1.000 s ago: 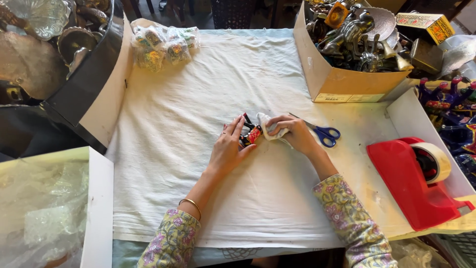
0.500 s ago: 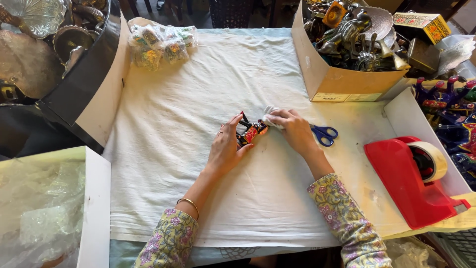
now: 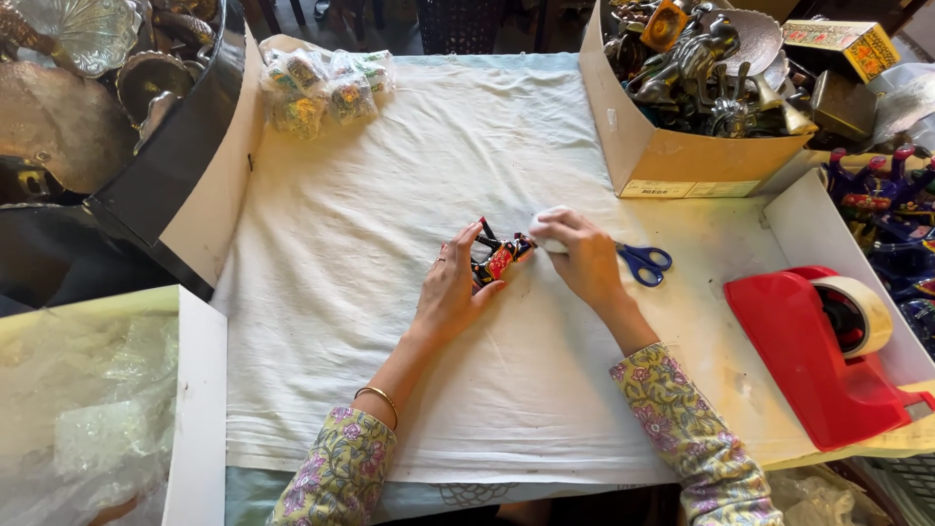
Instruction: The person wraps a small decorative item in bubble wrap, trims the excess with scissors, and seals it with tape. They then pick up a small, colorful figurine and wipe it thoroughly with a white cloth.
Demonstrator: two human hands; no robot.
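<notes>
Two hands meet near the middle of the white cloth (image 3: 390,292) spread over the tabletop: your left hand (image 3: 450,287) has its grip closed on a small painted figurine (image 3: 499,259), glossy black with red patches, lying tilted on the cloth, while your right hand (image 3: 582,255) has its grip curled around a soft white wad (image 3: 545,228) pressed against the figurine's upper end. Just beside your right wrist lie blue-handled scissors (image 3: 643,261), touching nothing else. Well to the right sits a red tape dispenser (image 3: 808,360), smooth plastic with a pale roll at its top. Behind the scissors stands an open cardboard box (image 3: 682,161) heaped with dull metal figures and dishes. At the far left corner of the cloth rests a cluster of small wrapped bundles (image 3: 321,83) in crinkled clear film. To your left a dark tray holds tarnished metal plates (image 3: 58,117), and a white box (image 3: 185,390) nearby is stuffed with cloudy plastic wrap. Nothing stands between your hands and the figurine.
</notes>
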